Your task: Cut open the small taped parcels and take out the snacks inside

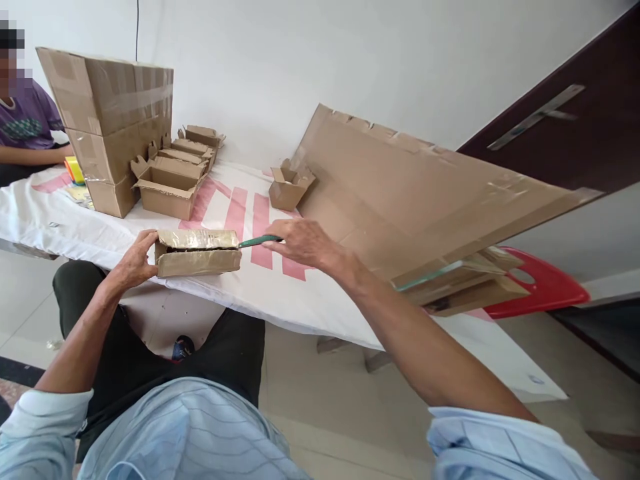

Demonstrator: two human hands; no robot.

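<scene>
My left hand [136,259] grips the left end of a small cardboard box [199,263], thumb and fingers on its edges. Clear tape shines on the box's flaps, and a dark gap runs lengthwise between them. My right hand [303,241] is closed around a slim green knife [260,240]. The knife's tip points left and meets the box's right end, at the gap; the blade itself is hard to make out. The box sits near the front edge of the table, on the white cloth [280,297].
Taped boxes [117,127] are stacked at the left, with several open boxes [167,190] beside them. Another small open box [289,187] stands by a large leaning cardboard sheet [400,180]. A red chair [555,287] is at right. Another person [30,127] sits at far left.
</scene>
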